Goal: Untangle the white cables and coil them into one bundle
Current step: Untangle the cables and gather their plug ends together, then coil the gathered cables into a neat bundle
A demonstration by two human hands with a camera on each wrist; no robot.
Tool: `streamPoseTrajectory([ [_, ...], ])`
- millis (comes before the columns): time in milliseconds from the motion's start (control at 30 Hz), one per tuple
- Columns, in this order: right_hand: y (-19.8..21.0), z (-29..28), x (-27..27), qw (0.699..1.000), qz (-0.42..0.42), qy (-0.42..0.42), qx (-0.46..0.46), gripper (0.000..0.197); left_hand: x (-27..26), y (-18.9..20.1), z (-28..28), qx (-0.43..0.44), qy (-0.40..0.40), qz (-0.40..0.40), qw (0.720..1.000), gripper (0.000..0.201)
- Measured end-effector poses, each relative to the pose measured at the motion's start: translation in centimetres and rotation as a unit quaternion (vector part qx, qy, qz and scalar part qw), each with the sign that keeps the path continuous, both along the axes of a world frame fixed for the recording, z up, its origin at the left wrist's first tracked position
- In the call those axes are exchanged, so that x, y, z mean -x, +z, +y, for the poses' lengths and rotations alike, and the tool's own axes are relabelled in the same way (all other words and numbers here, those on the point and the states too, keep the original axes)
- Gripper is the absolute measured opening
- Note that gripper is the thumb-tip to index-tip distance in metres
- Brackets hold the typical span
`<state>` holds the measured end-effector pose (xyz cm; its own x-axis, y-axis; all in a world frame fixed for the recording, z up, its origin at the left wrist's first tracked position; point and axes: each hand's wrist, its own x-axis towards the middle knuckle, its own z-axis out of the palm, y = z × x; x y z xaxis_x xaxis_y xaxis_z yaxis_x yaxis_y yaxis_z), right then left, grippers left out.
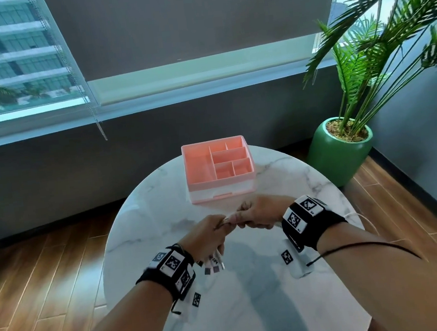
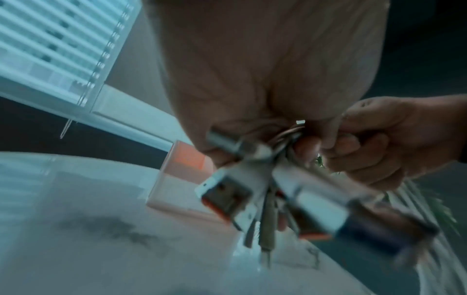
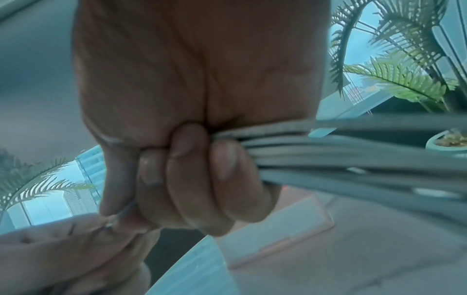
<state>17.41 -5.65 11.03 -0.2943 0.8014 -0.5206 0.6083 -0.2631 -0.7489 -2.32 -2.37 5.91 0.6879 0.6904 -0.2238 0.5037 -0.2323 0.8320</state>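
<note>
White cables [image 3: 353, 159] clenched between both fists, left hand [image 1: 206, 237] meeting right hand [image 1: 261, 213].

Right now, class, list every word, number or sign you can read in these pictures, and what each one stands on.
No text can be read for certain.
Wristbands: square black-and-white code markers, patterns only; the tiny characters beside them are too small to read.
Tags hanging under the left hand: dark print on white tags, too blurred to read.
Cable plugs: no legible marking.
Pink organizer: no text visible.
</note>
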Motion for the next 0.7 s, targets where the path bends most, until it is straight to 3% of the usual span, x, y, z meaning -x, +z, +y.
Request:
streamPoseTrajectory([
  [167, 0.7, 0.1, -1.3, 0.996, -0.002, 0.000, -0.085, 0.038, -0.4, 0.9, -1.1, 0.214, 0.032, -0.102, 0.971, 0.037],
  [267, 0.8, 0.3, -1.7, 0.993, -0.005, 0.007, -0.121, 0.036, -0.1, 0.9, -1.6, 0.322, 0.029, -0.165, 0.932, 0.035],
  [400, 2.0, 0.9, -1.7, 0.984, -0.039, 0.008, -0.176, 0.030, -0.4, 0.9, -2.6, 0.364, 0.027, -0.196, 0.910, 0.035],
  [600, 2.0, 1.6, -2.7, 0.984, 0.026, -0.022, -0.177, 0.027, -1.8, 1.7, -2.4, 0.362, 0.081, -0.296, 0.880, 0.013],
  [700, 1.8, 1.8, -2.9, 0.984, 0.031, -0.021, -0.177, 0.027, -2.0, 1.7, -2.3, 0.375, 0.112, -0.306, 0.868, 0.017],
])
